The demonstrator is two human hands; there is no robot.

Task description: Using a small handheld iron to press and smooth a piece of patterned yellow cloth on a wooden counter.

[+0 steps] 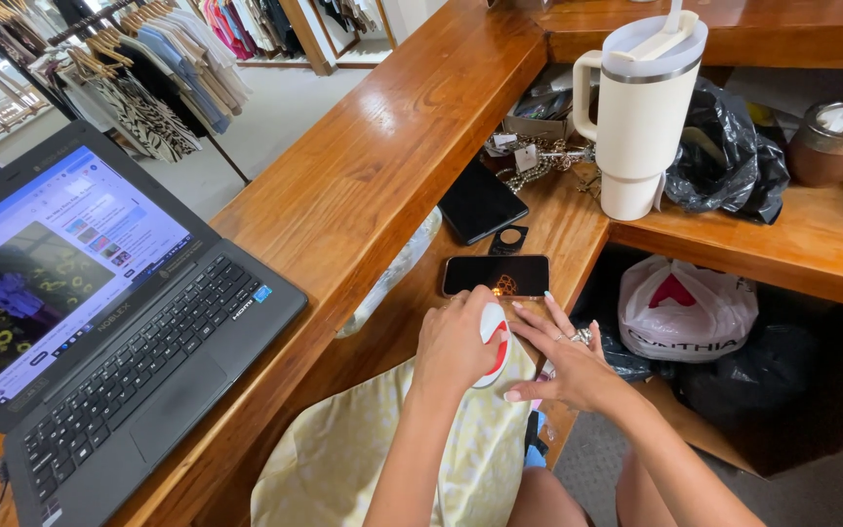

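Left hand (456,344) clamps a red-and-white handheld device (493,344) on the pale yellow garment (363,451); right hand (566,363) lies flat, open, at its three o'clock. Smartphone (496,275) at twelve o'clock could get knocked off the wooden counter (578,229), I reckon.

We count one open laptop (100,312), two dark phones (496,275) (481,200), one white lidded tumbler (639,107), two black bags (724,151) (734,381), one white bag (685,310), one brown bowl (831,146) and one pale yellow cloth (382,449).
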